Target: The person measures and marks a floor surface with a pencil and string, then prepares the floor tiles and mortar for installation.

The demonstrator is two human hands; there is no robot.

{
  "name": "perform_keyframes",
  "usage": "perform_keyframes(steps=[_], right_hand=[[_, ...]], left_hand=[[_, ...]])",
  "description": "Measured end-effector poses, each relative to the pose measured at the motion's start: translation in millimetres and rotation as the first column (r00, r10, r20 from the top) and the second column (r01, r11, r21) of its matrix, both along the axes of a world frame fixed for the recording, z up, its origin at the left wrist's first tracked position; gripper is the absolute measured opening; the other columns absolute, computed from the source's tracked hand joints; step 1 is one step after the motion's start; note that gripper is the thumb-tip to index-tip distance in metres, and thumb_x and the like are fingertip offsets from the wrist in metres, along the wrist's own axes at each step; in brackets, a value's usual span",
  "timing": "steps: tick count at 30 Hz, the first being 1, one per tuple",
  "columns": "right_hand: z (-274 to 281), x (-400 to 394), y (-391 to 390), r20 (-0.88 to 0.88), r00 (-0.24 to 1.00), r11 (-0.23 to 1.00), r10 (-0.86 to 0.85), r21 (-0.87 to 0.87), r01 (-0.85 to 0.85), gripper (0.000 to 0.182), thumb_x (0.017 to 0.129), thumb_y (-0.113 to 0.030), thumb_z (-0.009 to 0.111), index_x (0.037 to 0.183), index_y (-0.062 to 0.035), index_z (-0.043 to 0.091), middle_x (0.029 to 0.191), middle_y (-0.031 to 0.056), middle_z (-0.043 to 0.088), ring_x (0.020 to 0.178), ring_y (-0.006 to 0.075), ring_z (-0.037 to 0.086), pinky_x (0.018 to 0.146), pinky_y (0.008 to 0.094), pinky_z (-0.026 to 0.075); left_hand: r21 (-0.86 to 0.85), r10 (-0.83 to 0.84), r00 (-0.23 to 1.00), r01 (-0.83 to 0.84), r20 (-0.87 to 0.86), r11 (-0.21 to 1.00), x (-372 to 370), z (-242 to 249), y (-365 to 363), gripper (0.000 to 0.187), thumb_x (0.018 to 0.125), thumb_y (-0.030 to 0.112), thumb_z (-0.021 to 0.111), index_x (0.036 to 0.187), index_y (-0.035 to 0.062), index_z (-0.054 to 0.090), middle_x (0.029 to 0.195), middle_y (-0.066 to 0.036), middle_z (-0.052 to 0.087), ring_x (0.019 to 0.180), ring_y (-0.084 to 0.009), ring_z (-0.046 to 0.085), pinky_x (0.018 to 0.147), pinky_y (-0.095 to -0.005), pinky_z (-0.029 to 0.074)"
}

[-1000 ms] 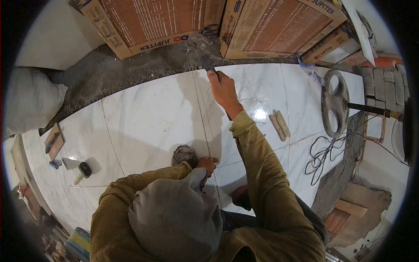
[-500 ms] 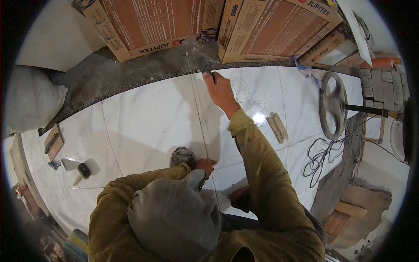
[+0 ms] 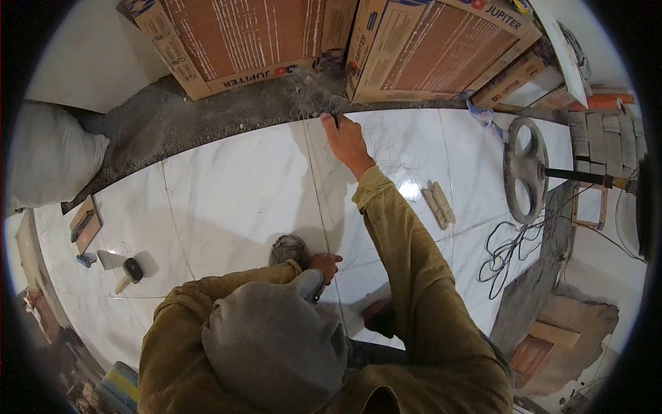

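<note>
My right hand (image 3: 343, 140) is stretched out to the far edge of the white marble tiles (image 3: 234, 193), where they meet the grey mortar strip (image 3: 207, 110). It is closed on a small dark tool (image 3: 336, 120) whose tip pokes out at the tile edge. A thin string (image 3: 314, 193) runs along the tile joint from there back to my left hand (image 3: 325, 264). That hand rests on the tile with its fingers pinched at the string, beside a round grey object (image 3: 289, 247). Loose tangled string (image 3: 393, 155) lies right of my right hand.
Cardboard boxes marked JUPITER (image 3: 241, 41) stand along the back. A white sack (image 3: 48, 159) lies at left. A rubber mallet (image 3: 129, 270) and a wooden float (image 3: 84, 226) sit left; wooden pieces (image 3: 439, 200), a grey wheel (image 3: 525, 169), black cable (image 3: 507, 245) and bricks (image 3: 607, 134) at right.
My right hand has drawn back slightly from the mortar strip to the tile edge, and less of the dark tool shows. My left hand stays at the string.
</note>
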State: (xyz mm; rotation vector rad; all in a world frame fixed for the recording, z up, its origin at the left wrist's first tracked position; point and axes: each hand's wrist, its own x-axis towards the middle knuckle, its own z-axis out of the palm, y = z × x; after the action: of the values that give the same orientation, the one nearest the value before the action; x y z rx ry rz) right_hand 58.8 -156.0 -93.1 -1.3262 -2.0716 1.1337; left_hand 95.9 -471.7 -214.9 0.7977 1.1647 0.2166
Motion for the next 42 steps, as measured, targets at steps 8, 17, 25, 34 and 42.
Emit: perform_keyframes(steps=[8, 17, 25, 34, 42], right_hand=[[-8.6, 6.2, -0.6, 0.014, 1.000, 0.996, 0.010, 0.084, -0.011, 0.048, 0.094, -0.044, 0.052, 0.082, 0.0024, 0.059, 0.065, 0.0247, 0.061, 0.066, 0.0436, 0.063, 0.062, 0.0499, 0.049], [159.1, 54.0, -25.1, -0.553, 0.832, 0.727, -0.041, -0.587, -0.355, 0.026, 0.086, -0.022, 0.069, 0.073, -0.0031, 0.056, 0.053, 0.0026, 0.051, 0.041, 0.0118, 0.050, 0.040, 0.0276, 0.043], [236.1, 240.1, 7.5, 0.445, 0.859, 0.968, 0.251, -0.143, -0.208, 0.024, 0.083, -0.026, 0.068, 0.083, -0.0014, 0.068, 0.062, 0.0071, 0.061, 0.050, 0.0167, 0.056, 0.050, 0.0331, 0.046], [185.7, 375.0, -81.9, 0.594, 0.783, 0.983, 0.185, -0.103, -0.154, 0.016, 0.078, -0.005, 0.065, 0.094, -0.0039, 0.066, 0.088, 0.0152, 0.063, 0.082, 0.0331, 0.065, 0.072, 0.0441, 0.052], [46.5, 318.9, -78.5, 0.524, 0.766, 0.805, 0.372, 0.229, -0.547, 0.038, 0.080, -0.006, 0.061, 0.118, -0.0085, 0.061, 0.124, 0.0094, 0.061, 0.107, 0.0289, 0.060, 0.083, 0.0397, 0.056]], left_hand=[[-0.306, 0.406, 0.903, -0.350, 0.142, 0.885, -10.9, 4.3, -21.9, 0.043, 0.094, 0.008, 0.039, 0.130, 0.0120, 0.060, 0.097, -0.013, 0.068, 0.066, -0.0194, 0.063, 0.058, -0.0331, 0.052], [-0.369, 0.413, 0.902, -0.430, -0.129, 0.824, -10.8, 68.2, 9.9, 0.039, 0.096, 0.016, 0.041, 0.128, 0.0129, 0.062, 0.081, -0.008, 0.066, 0.045, -0.0187, 0.048, 0.045, -0.0335, 0.043], [-0.621, 0.622, 0.783, -0.493, -0.011, 0.610, -27.7, 103.4, 28.1, 0.033, 0.099, 0.018, 0.046, 0.129, 0.0047, 0.047, 0.065, 0.001, 0.046, 0.052, -0.0098, 0.041, 0.044, -0.0258, 0.032], [-0.604, 0.893, 0.362, -0.660, 0.266, 0.447, -57.5, 133.0, 32.5, 0.023, 0.101, 0.027, 0.051, 0.113, 0.0074, 0.048, 0.063, 0.001, 0.039, 0.047, -0.0113, 0.033, 0.041, -0.0286, 0.030], [-0.475, 0.772, -0.175, -0.861, 0.612, 0.182, -147.9, 192.2, 106.9, 0.014, 0.102, 0.016, 0.045, 0.105, 0.0048, 0.053, 0.068, -0.002, 0.040, 0.053, -0.0108, 0.035, 0.047, -0.0261, 0.030]])
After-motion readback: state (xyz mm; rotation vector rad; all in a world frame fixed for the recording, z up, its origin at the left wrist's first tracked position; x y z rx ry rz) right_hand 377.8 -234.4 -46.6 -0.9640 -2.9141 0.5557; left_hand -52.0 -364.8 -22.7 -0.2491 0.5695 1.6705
